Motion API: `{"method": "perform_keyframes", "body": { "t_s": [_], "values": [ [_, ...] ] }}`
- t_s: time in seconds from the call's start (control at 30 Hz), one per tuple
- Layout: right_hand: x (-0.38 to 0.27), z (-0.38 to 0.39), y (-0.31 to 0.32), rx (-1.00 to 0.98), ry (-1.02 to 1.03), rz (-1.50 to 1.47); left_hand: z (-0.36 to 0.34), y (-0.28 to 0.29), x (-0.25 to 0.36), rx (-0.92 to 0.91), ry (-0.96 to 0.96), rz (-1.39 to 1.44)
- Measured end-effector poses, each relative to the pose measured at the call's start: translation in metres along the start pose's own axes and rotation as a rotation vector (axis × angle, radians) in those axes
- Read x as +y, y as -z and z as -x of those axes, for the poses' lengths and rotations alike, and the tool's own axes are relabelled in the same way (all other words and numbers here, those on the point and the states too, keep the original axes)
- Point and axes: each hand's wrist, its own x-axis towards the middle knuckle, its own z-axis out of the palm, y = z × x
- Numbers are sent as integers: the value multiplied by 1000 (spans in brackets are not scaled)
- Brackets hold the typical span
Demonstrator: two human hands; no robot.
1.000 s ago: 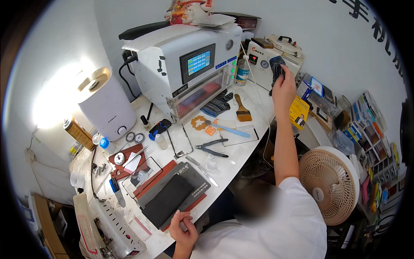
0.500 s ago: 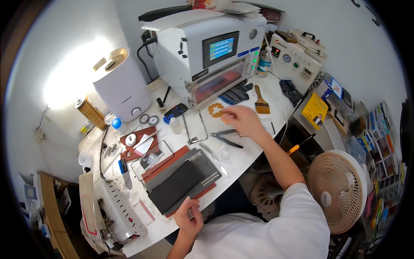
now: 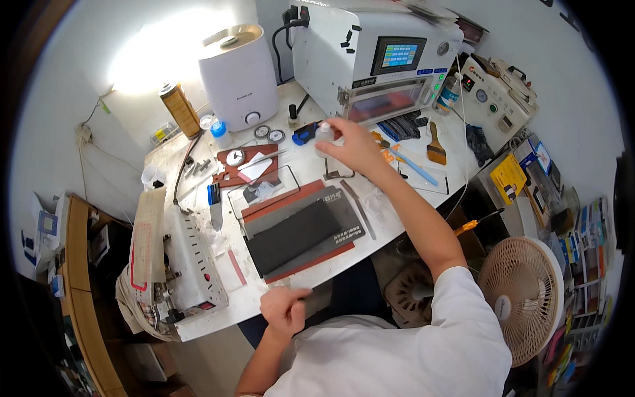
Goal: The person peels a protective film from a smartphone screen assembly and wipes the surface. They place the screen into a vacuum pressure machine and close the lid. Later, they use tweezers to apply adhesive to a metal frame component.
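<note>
My right hand (image 3: 349, 147) reaches over the bench, thumb and fingers closed round a small translucent bottle (image 3: 323, 140) with a pale top. A black-and-blue object (image 3: 305, 134) lies just left of the bottle. My left hand (image 3: 283, 309) hovers off the bench's front edge, index finger stretched out, other fingers curled, nothing in it. In front of me a flat black panel (image 3: 294, 237) lies tilted on a dark grey sheet (image 3: 340, 206), over a reddish-brown mat (image 3: 281, 199). A thin metal blade-like tool (image 3: 360, 210) lies beside them. My right forearm covers part of the bench.
A white machine with a screen (image 3: 400, 53) stands at the back, a white humidifier (image 3: 238, 83) to its left. A brush (image 3: 435, 145) and a light blue stick (image 3: 415, 167) lie right. A perforated metal device (image 3: 192, 264) sits left; a fan (image 3: 522, 301) stands right.
My right hand has moved left from near the orange piece and closed on the bottle. The view has shifted. My left hand's fingers have curled, with the index pointing right. The light blue stick now shows.
</note>
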Motion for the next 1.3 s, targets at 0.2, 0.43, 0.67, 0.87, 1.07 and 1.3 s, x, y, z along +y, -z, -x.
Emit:
{"method": "perform_keyframes", "body": {
  "t_s": [0.2, 0.43, 0.67, 0.87, 1.07, 1.3],
  "values": [
    [-93, 119, 33, -245, 281, -258, -13, 11, 33, -25, 215, -146],
    [-131, 182, 3, -282, 306, -398, 17, 23, 52, -121, 268, -215],
    [-19, 25, -26, 110, 65, -41, 24, 23, 32, -30, 211, -335],
    [21, -6, -80, 60, 80, 134, 5, 40, 7, -7, 219, -464],
    [31, 6, -39, 123, -80, 13, -37, 54, -26, -40, 150, -449],
    [53, 46, 34, -125, -229, 270, -60, 38, -45, -11, 74, -452]
  ]
}}
